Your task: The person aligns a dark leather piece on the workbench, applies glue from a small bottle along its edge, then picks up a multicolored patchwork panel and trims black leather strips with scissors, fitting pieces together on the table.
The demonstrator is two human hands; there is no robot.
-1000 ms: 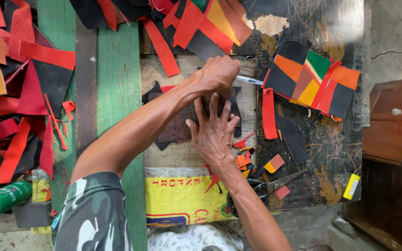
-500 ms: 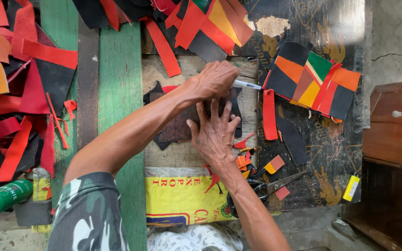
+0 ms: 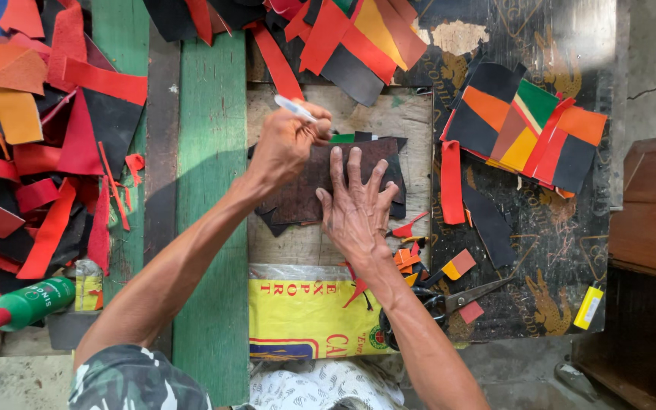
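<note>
Single head camera, looking straight down, close over workbench (image 3: 206, 152); no second view.

**Sunlit boards and a cracked floor**

My desk (image 3: 206, 152) is rough planks, two painted green, one bare and pale. A dark scratched board (image 3: 563, 250) covers its right side. Beyond it I see grey cracked concrete floor (image 3: 654, 68) and a brown wooden chest (image 3: 651, 220). Hard sunlight throws sharp shadows.

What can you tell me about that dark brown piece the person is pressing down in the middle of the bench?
The dark brown piece looks like leather, matte and slightly mottled, roughly rectangular with uneven edges. It lies flat on a pale wooden board, on top of black pieces that stick out beneath it. The right hand presses on it with fingers spread, and the left hand rests at its upper left edge, holding a thin white tool.
</note>
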